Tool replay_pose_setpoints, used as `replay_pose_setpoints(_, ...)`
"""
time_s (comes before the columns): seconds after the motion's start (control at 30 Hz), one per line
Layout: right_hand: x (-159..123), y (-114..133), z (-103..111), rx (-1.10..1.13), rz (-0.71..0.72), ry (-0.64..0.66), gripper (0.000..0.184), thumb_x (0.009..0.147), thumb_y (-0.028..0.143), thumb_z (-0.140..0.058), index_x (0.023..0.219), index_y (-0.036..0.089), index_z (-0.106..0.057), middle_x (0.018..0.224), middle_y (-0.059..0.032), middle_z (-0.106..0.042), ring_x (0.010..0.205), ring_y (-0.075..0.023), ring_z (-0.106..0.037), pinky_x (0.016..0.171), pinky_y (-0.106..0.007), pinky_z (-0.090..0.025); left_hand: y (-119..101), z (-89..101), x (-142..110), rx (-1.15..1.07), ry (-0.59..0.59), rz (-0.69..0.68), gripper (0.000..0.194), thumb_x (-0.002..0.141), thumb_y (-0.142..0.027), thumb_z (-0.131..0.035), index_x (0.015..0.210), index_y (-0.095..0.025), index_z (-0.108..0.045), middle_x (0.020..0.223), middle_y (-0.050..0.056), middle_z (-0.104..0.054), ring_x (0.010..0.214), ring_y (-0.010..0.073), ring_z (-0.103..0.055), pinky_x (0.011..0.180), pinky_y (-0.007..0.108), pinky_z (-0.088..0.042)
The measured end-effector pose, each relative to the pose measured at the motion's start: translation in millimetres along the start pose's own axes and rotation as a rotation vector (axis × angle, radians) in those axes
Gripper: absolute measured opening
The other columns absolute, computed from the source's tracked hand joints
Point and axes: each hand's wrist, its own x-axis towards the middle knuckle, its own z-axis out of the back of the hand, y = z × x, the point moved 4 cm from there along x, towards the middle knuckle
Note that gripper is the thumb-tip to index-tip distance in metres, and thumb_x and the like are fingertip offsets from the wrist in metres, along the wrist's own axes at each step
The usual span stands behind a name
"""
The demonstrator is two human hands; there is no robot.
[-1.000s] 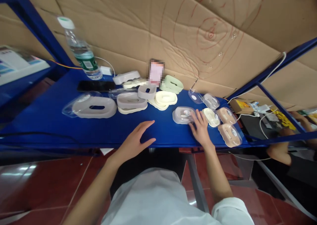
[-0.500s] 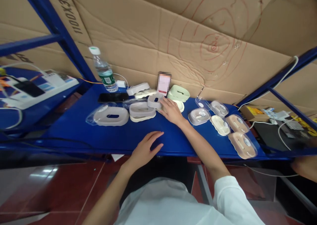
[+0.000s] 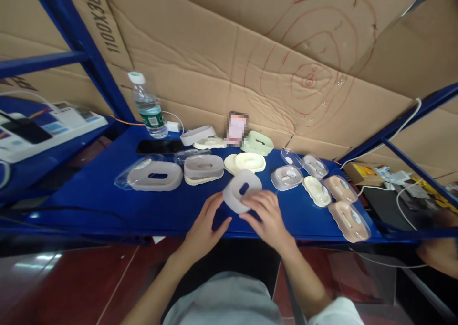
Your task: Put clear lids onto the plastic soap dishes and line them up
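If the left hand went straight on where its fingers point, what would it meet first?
Most likely the grey slotted oval case, held in the right hand. The left hand has its fingertips beside it; depth and contact are unclear.

Head cam looks fwd & down at blue tbl point(image 3: 153, 209), fairly close
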Motion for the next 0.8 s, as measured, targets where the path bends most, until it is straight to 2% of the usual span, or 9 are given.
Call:
replay_pose_setpoints(0.13, -58, 6, 11, -0.119, -0.101, -0.032, 0.039, 0.102, 0.037, -0.074, 0.139, 0.028, -0.067, 0.108, -0.0076, -0.076, 0.105, -0.0275, -0.072, 0.104, -0.051, -0.052, -18, 1.1, 16, 0.161, 0.014, -0.111, 0.049, 0.109, -0.03, -0.051, 0.157, -0.033, -0.045, 0.16, 0.012, -0.051, 0.148, 0.0283, -0.053, 0.121, 0.051, -0.049)
replay_pose_setpoints(0.27, -79, -5, 13, -0.161, -0.096, 0.022, 0.043, 0.103, 0.037, -0.072, 0.144, 0.027, -0.064, 0.107, -0.0079, -0.076, 0.103, -0.0275, -0.072, 0.1, -0.048, -0.055, -47, -11.1, 71, 0.386, 0.17, -0.293, 0.048, 0.108, -0.027, -0.047, 0.155, -0.025, -0.053, 0.157, 0.014, -0.058, 0.144, 0.0332, -0.055, 0.125, 0.058, -0.039)
replay_pose_setpoints(0.3, -82, -8, 13, -0.162, -0.089, 0.057, 0.046, 0.104, 0.036, -0.071, 0.148, 0.027, -0.061, 0.11, -0.0083, -0.077, 0.104, -0.0273, -0.073, 0.101, -0.048, -0.054, -50, -16.3, 87, 0.417, 0.202, -0.318, 0.048, 0.107, -0.026, -0.047, 0.155, -0.023, -0.053, 0.155, 0.014, -0.061, 0.143, 0.0326, -0.057, 0.124, 0.057, -0.039)
replay_pose_setpoints(0.37, -87, -14, 13, -0.161, -0.1, 0.129, 0.056, 0.106, 0.038, -0.067, 0.158, 0.025, -0.051, 0.123, -0.0113, -0.077, 0.115, -0.0284, -0.073, 0.107, -0.049, -0.052, -49, -26.4, 118, 0.488, 0.225, -0.316, 0.049, 0.105, -0.024, -0.049, 0.154, -0.021, -0.055, 0.152, 0.014, -0.064, 0.14, 0.032, -0.059, 0.121, 0.053, -0.042)
replay_pose_setpoints(0.47, -98, -25, 18, -0.172, -0.158, 0.199, 0.067, 0.108, 0.044, -0.062, 0.167, 0.024, -0.038, 0.146, -0.0157, -0.069, 0.14, -0.0316, -0.063, 0.121, -0.056, -0.043, -32, -36.2, 149, 0.548, 0.193, -0.261, 0.048, 0.099, -0.019, -0.052, 0.145, -0.014, -0.062, 0.146, 0.021, -0.066, 0.138, 0.0392, -0.059, 0.122, 0.065, -0.034)
replay_pose_setpoints(0.53, -108, -32, 24, -0.191, -0.192, 0.208, 0.061, 0.109, 0.043, -0.06, 0.164, 0.027, -0.043, 0.151, -0.0144, -0.067, 0.147, -0.0319, -0.058, 0.125, -0.059, -0.037, -21, -39.4, 157, 0.565, 0.194, -0.245, 0.042, 0.096, -0.016, -0.054, 0.134, -0.013, -0.069, 0.134, 0.022, -0.071, 0.131, 0.0398, -0.062, 0.122, 0.067, -0.032)
replay_pose_setpoints(0.63, -121, -45, 35, -0.208, -0.24, 0.172, 0.045, 0.109, 0.039, -0.06, 0.153, 0.029, -0.059, 0.147, -0.0107, -0.07, 0.142, -0.0306, -0.062, 0.124, -0.057, -0.036, -14, -38.7, 155, 0.57, 0.203, -0.247, 0.037, 0.095, -0.014, -0.052, 0.125, -0.018, -0.073, 0.123, 0.016, -0.074, 0.126, 0.035, -0.064, 0.124, 0.064, -0.03)
replay_pose_setpoints(0.7, -127, -52, 39, -0.204, -0.274, 0.122, 0.037, 0.109, 0.035, -0.06, 0.145, 0.03, -0.066, 0.141, -0.0087, -0.074, 0.136, -0.0292, -0.066, 0.121, -0.055, -0.038, -16, -35.8, 149, 0.563, 0.202, -0.258, 0.038, 0.097, -0.013, -0.049, 0.125, -0.022, -0.073, 0.122, 0.013, -0.075, 0.124, 0.0323, -0.065, 0.125, 0.061, -0.03)
replay_pose_setpoints(0.8, -130, -60, 39, -0.193, -0.316, 0.039, 0.032, 0.108, 0.032, -0.062, 0.139, 0.031, -0.07, 0.136, -0.0068, -0.076, 0.13, -0.0281, -0.068, 0.117, -0.052, -0.039, -23, -30.0, 135, 0.532, 0.19, -0.294, 0.037, 0.102, -0.016, -0.046, 0.127, -0.023, -0.072, 0.121, 0.011, -0.076, 0.12, 0.0312, -0.066, 0.121, 0.058, -0.038)
